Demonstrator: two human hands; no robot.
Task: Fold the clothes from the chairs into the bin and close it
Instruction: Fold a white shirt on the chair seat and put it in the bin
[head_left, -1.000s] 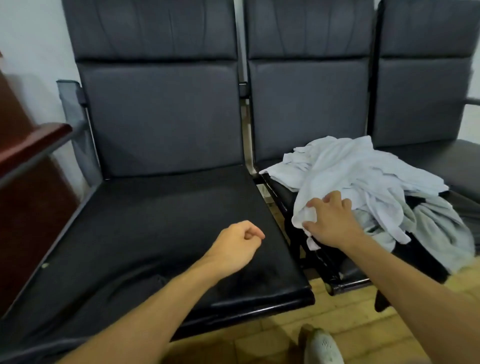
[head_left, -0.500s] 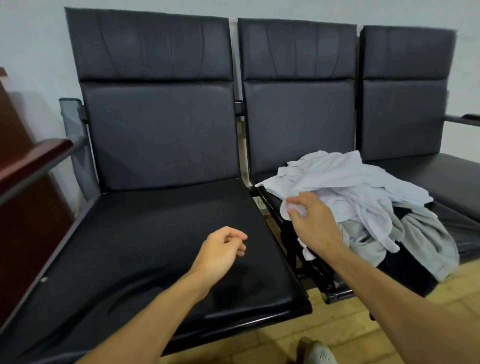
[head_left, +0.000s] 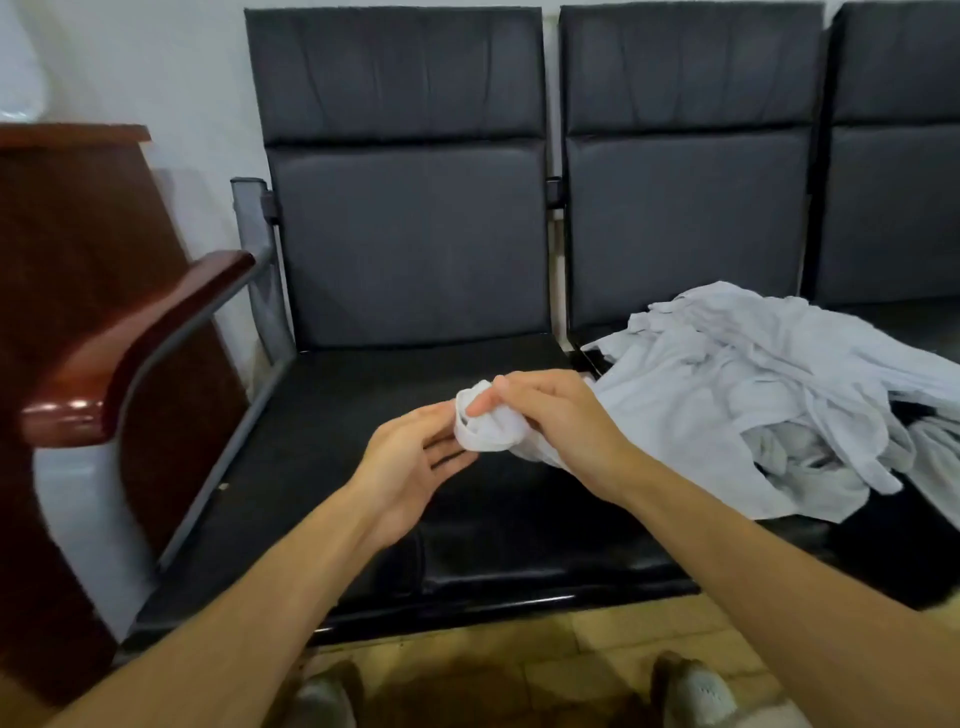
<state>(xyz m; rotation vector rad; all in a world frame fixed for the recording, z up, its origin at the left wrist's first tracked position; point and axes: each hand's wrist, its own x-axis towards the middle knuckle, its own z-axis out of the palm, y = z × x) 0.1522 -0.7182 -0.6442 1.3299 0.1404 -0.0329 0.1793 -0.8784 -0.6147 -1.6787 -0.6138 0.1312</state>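
A heap of white and pale grey clothes (head_left: 769, 395) lies on the middle black chair (head_left: 685, 218). My right hand (head_left: 561, 421) grips a bunched edge of a white garment (head_left: 485, 428) and holds it over the seat of the left chair (head_left: 410, 244). My left hand (head_left: 410, 457) is just left of it, palm up, fingers nearly straight and touching the bunched cloth from below. No bin is in view.
A wooden armrest (head_left: 130, 343) on a grey metal frame sticks out at the left, with a dark wooden cabinet (head_left: 67, 249) behind it. A third black chair (head_left: 898, 156) stands at the far right. My shoes (head_left: 698, 693) are on the tiled floor below.
My right hand has pulled an edge of a white garment from the heap leftward over the left seat. My left hand has opened and risen to meet the cloth. The view has shifted left.
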